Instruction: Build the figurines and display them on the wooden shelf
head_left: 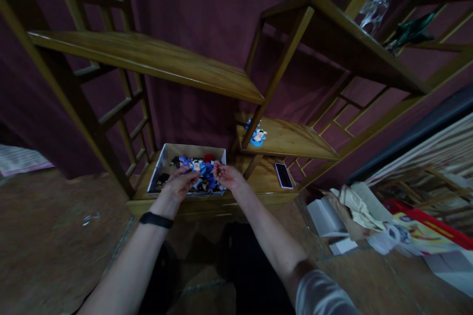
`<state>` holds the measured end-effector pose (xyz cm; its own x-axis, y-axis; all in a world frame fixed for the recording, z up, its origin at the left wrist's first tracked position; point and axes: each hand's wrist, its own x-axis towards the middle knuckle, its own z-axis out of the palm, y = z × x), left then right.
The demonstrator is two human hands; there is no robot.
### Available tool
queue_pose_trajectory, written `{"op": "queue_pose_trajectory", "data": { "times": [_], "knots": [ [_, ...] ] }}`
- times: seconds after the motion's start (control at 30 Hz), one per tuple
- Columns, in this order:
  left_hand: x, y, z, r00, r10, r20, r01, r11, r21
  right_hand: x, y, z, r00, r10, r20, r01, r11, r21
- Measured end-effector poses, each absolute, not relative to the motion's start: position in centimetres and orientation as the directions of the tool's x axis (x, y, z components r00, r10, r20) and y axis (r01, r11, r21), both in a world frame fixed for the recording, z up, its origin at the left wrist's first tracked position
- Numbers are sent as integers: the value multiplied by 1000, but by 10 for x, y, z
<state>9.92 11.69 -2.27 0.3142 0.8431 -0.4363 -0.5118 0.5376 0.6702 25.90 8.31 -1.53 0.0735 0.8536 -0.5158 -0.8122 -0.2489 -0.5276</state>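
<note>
A white-walled box on the low wooden shelf holds several small figurines in blue, purple, black and red. Above its contents my left hand pinches a light-blue figurine between thumb and fingers. My right hand is just to the right of that figurine, over the box's right side. Its fingers are curled together, and whatever may be in them is too small to make out. On the raised shelf to the right stands a similar blue figurine, with another blue one partly behind the post.
A phone lies on the low shelf, right of the box. An upper wooden shelf overhangs the left side, and a slanting post rises near the figurines. Boxes and packaging lie on the floor at right.
</note>
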Motion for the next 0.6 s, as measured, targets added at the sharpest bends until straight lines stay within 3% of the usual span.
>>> {"op": "queue_pose_trajectory", "data": {
  "times": [0.2, 0.37, 0.5, 0.6],
  "knots": [
    [111, 109, -26, 280, 917, -285, -366, 377, 851, 240, 72, -36, 156, 910, -384, -649, -198, -734],
    [115, 110, -32, 242, 953, -183, -321, 256, 912, 228, 65, -41, 235, 930, -281, -544, -114, -832],
    [118, 118, -40, 206, 978, -27, -241, 78, 967, 228, 67, -41, 275, 951, -144, -354, -39, -935],
    [118, 120, -43, 209, 972, 110, -52, -101, 994, 231, 70, -44, 285, 958, -25, -169, 25, -985]
  ]
}}
